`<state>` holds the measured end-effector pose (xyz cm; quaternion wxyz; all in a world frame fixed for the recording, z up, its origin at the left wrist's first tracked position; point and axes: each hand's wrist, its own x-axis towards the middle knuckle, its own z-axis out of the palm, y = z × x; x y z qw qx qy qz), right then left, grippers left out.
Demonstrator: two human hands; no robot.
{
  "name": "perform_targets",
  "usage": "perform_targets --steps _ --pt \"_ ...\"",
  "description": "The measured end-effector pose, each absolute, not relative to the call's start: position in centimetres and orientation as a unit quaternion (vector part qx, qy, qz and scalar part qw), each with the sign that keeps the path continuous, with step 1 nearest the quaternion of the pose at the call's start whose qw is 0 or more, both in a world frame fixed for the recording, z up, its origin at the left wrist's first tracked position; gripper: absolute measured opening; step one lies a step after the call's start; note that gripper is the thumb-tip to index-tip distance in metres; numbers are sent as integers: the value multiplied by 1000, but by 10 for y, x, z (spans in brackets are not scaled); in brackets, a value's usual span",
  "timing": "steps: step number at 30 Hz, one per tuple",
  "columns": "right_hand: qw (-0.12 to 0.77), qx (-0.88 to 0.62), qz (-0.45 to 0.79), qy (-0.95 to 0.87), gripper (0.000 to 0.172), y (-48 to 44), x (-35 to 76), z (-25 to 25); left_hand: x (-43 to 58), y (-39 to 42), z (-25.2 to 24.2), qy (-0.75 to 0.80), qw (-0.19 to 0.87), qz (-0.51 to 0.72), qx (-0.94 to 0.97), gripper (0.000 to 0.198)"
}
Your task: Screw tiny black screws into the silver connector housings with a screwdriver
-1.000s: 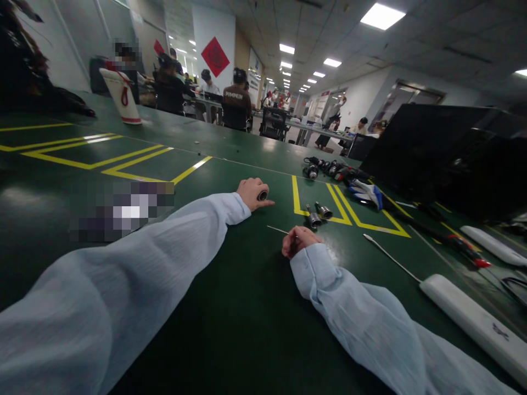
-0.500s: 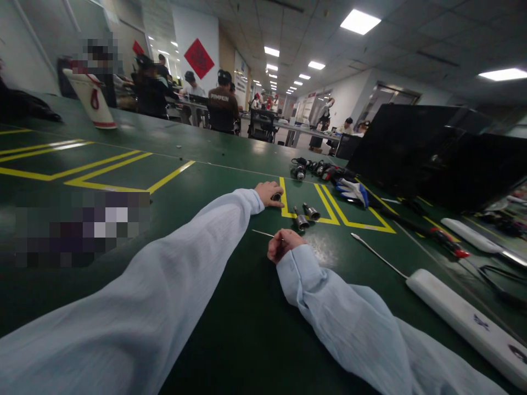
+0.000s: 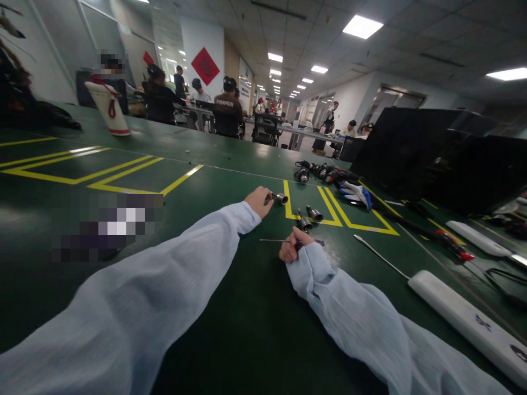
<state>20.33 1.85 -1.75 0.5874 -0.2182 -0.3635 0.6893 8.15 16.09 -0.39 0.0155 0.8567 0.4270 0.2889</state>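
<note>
My left hand (image 3: 259, 202) rests at the table with curved fingers, beside the stem end of a silver, cup-shaped metal fitting (image 3: 281, 198). I cannot tell whether the fingertips still touch that stem. My right hand (image 3: 294, 245) is closed around a screwdriver (image 3: 272, 240). Its thin shaft points left and its dark handle end sticks out past the wrist. Just beyond the right hand lie two similar fittings, a nearer one (image 3: 305, 223) and another (image 3: 315, 214), both with short stems.
Yellow tape (image 3: 335, 222) marks the green table (image 3: 239, 307). Behind are more metal parts (image 3: 303, 175) and a blue-white glove (image 3: 356, 195). A white power strip (image 3: 457, 318), a red-black handled tool (image 3: 453, 244) and black cases (image 3: 411, 148) stand right. A paper cup (image 3: 110, 107) is far left.
My left hand has drawn back leftward from the metal fitting, which stays on the table and now shows more fully. More of the screwdriver shows at my right hand. The view has shifted slightly.
</note>
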Motion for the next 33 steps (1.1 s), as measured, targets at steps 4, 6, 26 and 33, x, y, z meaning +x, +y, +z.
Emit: perform_targets --steps 4,6,26,33 --pt "596 -341 584 -433 24 -1 205 -18 54 91 -15 379 26 253 890 13" --pt "582 -428 460 -516 16 -17 203 -21 39 50 -20 327 26 226 917 24" --pt "523 -466 19 -713 13 -39 224 -3 143 96 -12 239 -12 227 944 49" --pt "572 -486 122 -649 11 -34 229 -8 136 95 -12 237 -1 215 947 36"
